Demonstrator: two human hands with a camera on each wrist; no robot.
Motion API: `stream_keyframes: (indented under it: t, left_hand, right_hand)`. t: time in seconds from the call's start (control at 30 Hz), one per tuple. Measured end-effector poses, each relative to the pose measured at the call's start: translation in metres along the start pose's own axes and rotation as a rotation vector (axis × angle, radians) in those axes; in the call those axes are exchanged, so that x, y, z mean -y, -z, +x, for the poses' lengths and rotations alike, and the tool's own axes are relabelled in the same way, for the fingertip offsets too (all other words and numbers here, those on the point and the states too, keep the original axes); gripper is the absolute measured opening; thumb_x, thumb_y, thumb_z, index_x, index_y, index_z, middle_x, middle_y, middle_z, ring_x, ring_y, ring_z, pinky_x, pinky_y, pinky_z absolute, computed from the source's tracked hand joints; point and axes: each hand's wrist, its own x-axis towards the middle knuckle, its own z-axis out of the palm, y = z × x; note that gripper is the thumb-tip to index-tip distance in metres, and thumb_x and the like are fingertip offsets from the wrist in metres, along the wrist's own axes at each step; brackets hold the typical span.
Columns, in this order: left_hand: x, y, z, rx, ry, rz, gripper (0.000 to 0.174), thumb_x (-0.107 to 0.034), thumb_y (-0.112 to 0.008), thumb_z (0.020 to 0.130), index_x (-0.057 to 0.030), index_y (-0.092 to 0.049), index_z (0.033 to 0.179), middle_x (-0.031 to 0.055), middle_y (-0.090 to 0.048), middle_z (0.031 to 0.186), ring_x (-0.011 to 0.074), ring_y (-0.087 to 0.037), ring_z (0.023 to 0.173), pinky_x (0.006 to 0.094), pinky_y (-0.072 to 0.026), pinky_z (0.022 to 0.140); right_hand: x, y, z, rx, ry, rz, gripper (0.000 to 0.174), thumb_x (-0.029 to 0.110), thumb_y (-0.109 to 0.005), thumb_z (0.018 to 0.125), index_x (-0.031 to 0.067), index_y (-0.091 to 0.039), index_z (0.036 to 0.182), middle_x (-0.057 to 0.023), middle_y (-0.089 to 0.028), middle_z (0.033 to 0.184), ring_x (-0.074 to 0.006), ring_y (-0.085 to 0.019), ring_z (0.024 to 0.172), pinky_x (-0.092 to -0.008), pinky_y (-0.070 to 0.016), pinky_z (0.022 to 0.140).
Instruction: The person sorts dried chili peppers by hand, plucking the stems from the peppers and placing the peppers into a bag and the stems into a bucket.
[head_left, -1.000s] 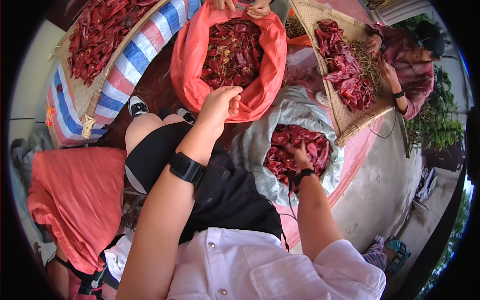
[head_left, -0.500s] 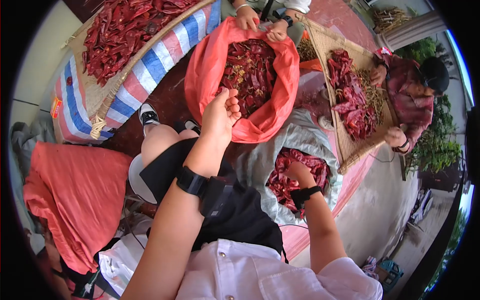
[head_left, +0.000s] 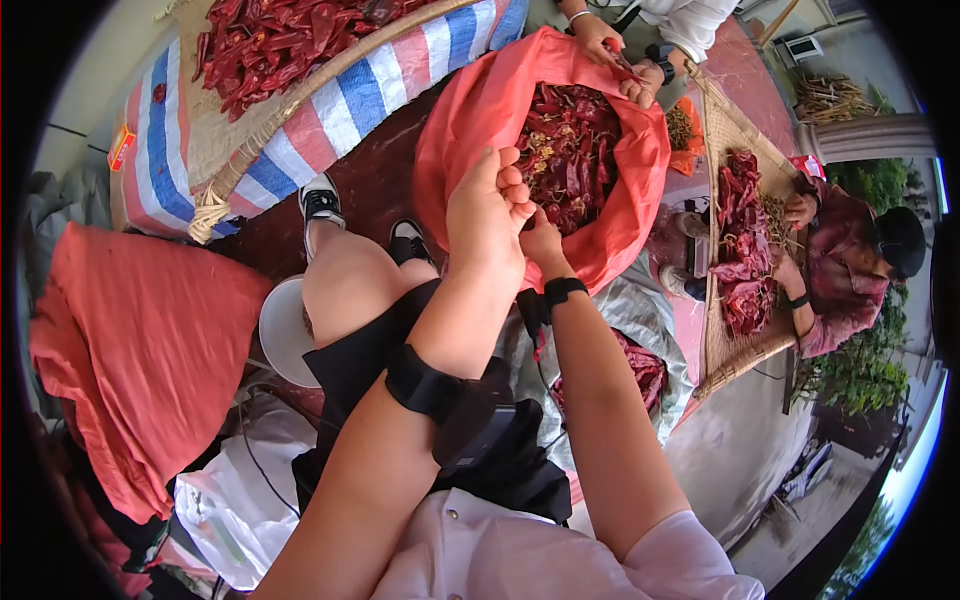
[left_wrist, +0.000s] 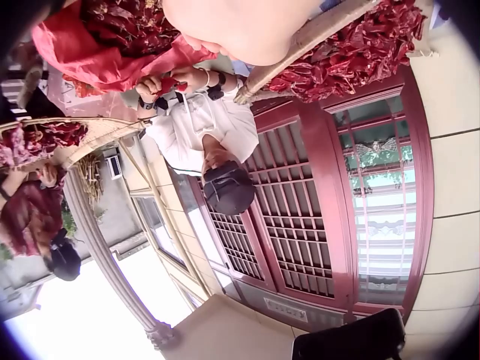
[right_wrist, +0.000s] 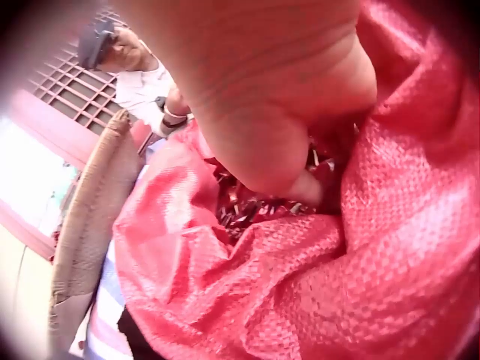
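Note:
A red woven bag (head_left: 465, 120) stands with its mouth spread wide around dried red peppers (head_left: 570, 160). Over the bag's near left side is my left hand (head_left: 488, 210), palm up, its fingers loosely curled with nothing visible in them; in the left wrist view the hand (left_wrist: 244, 26) fills the top. My right hand (head_left: 542, 243) reaches over the bag's near rim to the peppers, its fingers mostly hidden. The right wrist view shows this hand (right_wrist: 277, 112) low in the bag's mouth, fingertips out of sight. A grey-green sack (head_left: 640, 310) with red peppers (head_left: 645, 370) lies partly under my right forearm.
Red peppers (head_left: 290, 50) lie on a woven tray (head_left: 240, 170) above striped cloth (head_left: 360, 90). Another person's hands (head_left: 640, 85) are at the bag's far rim. Someone in a cap (head_left: 900, 243) works at a second tray (head_left: 735, 120). A red cloth (head_left: 150, 350) hangs at left.
My right hand has moved from the peppers in the grey-green sack up to the red bag. My left hand stays palm up by the red bag. The view has shifted.

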Motion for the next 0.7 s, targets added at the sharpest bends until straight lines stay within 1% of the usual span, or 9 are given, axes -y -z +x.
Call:
stream_keyframes:
  t: [0.13,0.23,0.27,0.43,0.47,0.5,0.57,0.63,0.7]
  left_hand:
    - [0.0,-0.006,0.003,0.028,-0.003,-0.029,0.019,-0.025,-0.053,0.088,-0.0072,-0.058,0.086,-0.0024,-0.05,0.07,0.0084,-0.046,0.059,0.0236,-0.0398,0.059]
    - [0.0,-0.009,0.005,0.039,0.003,-0.034,0.019,-0.026,-0.053,0.089,-0.0073,-0.058,0.088,-0.0028,-0.05,0.069,0.0077,-0.046,0.06,0.0229,-0.039,0.058]
    - [0.001,-0.01,0.006,0.036,0.006,-0.042,0.019,-0.026,-0.053,0.089,-0.0073,-0.058,0.088,-0.0028,-0.05,0.069,0.0077,-0.046,0.06,0.0229,-0.039,0.058]
    - [0.005,-0.008,0.006,0.026,0.034,-0.011,0.02,-0.026,-0.054,0.087,-0.006,-0.058,0.09,-0.0034,-0.05,0.069,0.0069,-0.046,0.058,0.0218,-0.0382,0.057]
    - [0.006,-0.007,0.005,0.03,0.033,-0.014,0.02,-0.026,-0.054,0.087,-0.006,-0.058,0.09,-0.0034,-0.05,0.069,0.0069,-0.046,0.058,0.0218,-0.0382,0.057]
    - [0.007,-0.005,0.005,0.032,0.039,-0.005,0.02,-0.025,-0.055,0.087,-0.0058,-0.058,0.091,-0.0034,-0.05,0.069,0.0067,-0.046,0.058,0.0218,-0.0381,0.057]
    - [0.009,-0.001,0.007,0.041,0.057,0.029,0.019,-0.024,-0.056,0.086,-0.0058,-0.058,0.092,-0.0035,-0.05,0.069,0.0063,-0.046,0.058,0.0218,-0.0384,0.056]
    - [0.012,0.002,0.008,0.038,0.074,0.084,0.018,-0.022,-0.058,0.084,-0.0065,-0.059,0.091,-0.0037,-0.05,0.07,0.0063,-0.046,0.058,0.0214,-0.0389,0.057]
    - [0.015,0.003,0.008,0.022,0.083,0.135,0.015,-0.021,-0.057,0.083,-0.0078,-0.058,0.089,-0.0034,-0.05,0.068,0.0061,-0.046,0.056,0.0211,-0.039,0.054]
  right_hand:
    - [0.003,-0.011,0.009,0.009,-0.059,-0.116,0.067,0.03,-0.056,0.074,0.0261,-0.03,0.136,-0.0241,-0.039,0.129,-0.041,-0.033,0.12,-0.0422,-0.0249,0.103]
    - [-0.01,-0.014,0.012,-0.166,0.086,0.112,0.058,0.031,-0.062,0.071,0.0137,-0.049,0.124,-0.0199,-0.039,0.131,-0.0332,-0.033,0.124,-0.0382,-0.0268,0.103]
    - [-0.015,-0.012,0.013,-0.165,0.085,0.104,0.058,0.031,-0.062,0.071,0.0137,-0.049,0.124,-0.0199,-0.039,0.131,-0.0332,-0.033,0.124,-0.0382,-0.0268,0.103]
    - [-0.013,0.002,-0.003,-0.428,0.108,0.492,0.021,0.012,-0.066,0.071,0.0026,-0.067,0.09,-0.0152,-0.065,0.089,-0.0247,-0.062,0.085,-0.0308,-0.048,0.077]
    - [-0.004,0.014,-0.015,-0.518,0.078,0.596,0.012,0.008,-0.066,0.071,0.0017,-0.068,0.082,-0.0103,-0.066,0.073,-0.0172,-0.062,0.069,-0.0275,-0.0487,0.067]
    - [-0.007,0.021,-0.017,-0.534,0.127,0.633,0.013,0.004,-0.066,0.072,0.0003,-0.065,0.085,-0.0084,-0.065,0.077,-0.0122,-0.058,0.069,-0.0249,-0.047,0.066]
    - [-0.014,0.032,-0.017,-0.552,0.353,0.887,0.018,-0.001,-0.064,0.074,-0.0004,-0.06,0.092,-0.0058,-0.062,0.08,-0.0113,-0.056,0.071,-0.0231,-0.0458,0.066]
    - [-0.006,0.049,-0.032,-0.587,0.358,0.887,0.023,-0.004,-0.062,0.075,-0.0009,-0.056,0.097,-0.0048,-0.061,0.083,-0.0104,-0.056,0.074,-0.0216,-0.0452,0.067]
    - [-0.001,0.067,-0.049,-0.456,0.354,1.029,0.021,-0.004,-0.062,0.076,-0.0007,-0.058,0.096,-0.0036,-0.061,0.083,-0.0085,-0.055,0.075,-0.0201,-0.0448,0.068]
